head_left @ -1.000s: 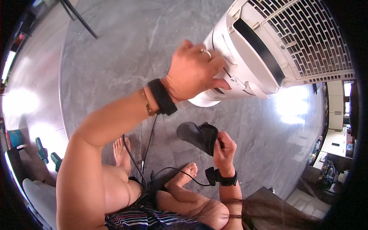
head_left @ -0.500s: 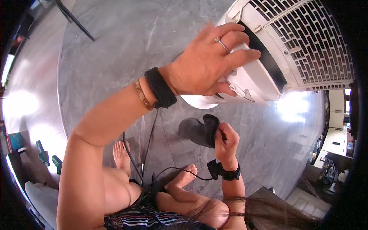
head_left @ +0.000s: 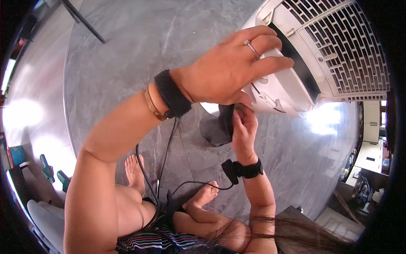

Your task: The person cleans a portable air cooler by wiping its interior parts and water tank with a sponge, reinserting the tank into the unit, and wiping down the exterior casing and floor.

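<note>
One head-worn camera over there faces forward and down at the floor [head_left: 127,76], the left hand [head_left: 226,67] and right hand [head_left: 245,132] close.

Your black, pouch-shaped cloth item [head_left: 213,131] looks matt; your black, band-shaped fabric left-wrist strap [head_left: 172,94], rough; the white, slotted plastic appliance [head_left: 289,82], smooth; the grey, marbled floor [head_left: 139,63], glossy.

Left hand [head_left: 224,67] above right hand [head_left: 244,135], close together

Left arm [head_left: 91,190]: elbow [head_left: 99,154] bent, forearm [head_left: 127,116] angled forward and across to the right. Back of hand up, fingers [head_left: 272,64] spread and slightly curled, thumb [head_left: 242,98] low underneath. Right arm [head_left: 262,205]: extended forward, forearm [head_left: 257,188] near vertical in view, thumb [head_left: 237,120] and fingertips pinched. Left thumb right by right fingertips; contact unclear.
</note>
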### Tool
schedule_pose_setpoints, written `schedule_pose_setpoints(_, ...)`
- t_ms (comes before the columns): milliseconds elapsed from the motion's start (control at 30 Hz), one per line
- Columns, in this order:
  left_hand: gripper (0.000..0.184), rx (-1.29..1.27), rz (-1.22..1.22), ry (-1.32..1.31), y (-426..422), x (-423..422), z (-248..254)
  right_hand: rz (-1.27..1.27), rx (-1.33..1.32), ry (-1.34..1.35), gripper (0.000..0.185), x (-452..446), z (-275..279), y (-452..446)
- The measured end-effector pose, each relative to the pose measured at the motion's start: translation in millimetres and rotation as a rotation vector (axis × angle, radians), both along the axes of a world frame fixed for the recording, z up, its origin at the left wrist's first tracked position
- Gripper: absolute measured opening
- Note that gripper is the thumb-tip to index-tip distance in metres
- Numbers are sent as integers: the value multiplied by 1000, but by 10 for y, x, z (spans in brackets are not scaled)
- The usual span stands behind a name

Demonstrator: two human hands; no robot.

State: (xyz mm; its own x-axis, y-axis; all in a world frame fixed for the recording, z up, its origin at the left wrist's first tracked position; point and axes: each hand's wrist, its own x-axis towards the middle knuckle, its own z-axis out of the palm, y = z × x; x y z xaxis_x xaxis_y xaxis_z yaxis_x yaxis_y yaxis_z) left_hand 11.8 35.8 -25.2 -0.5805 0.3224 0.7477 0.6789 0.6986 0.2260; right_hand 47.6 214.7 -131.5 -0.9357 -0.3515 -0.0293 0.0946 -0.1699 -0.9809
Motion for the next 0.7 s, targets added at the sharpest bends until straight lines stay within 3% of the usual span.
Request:
schedule_pose_setpoints(33,83,3,6,0,-33,-5,12,6,3,0,28,4,8,7)
schedule_pose_setpoints(100,82,-60,-53,7,-89,-2,44,33,-343,-359,34,24,145,-35)
schedule_pose_setpoints(133,82,-60,-51,7,-93,8,52,93,-421,-360,37,4,80,3)
schedule_pose_setpoints(367,79,5,-111,-19,-113,-7,27,50,-376,-340,45,78,102,-22)
schedule_pose_setpoints(533,73,-25,-41,26,-49,-44,-9,111,-290,-158,54,-144,116,-194)
schedule_pose_setpoints(700,56,-28,56,125,-11,-80,-44,23,-402,-146,55,-224,115,-379)
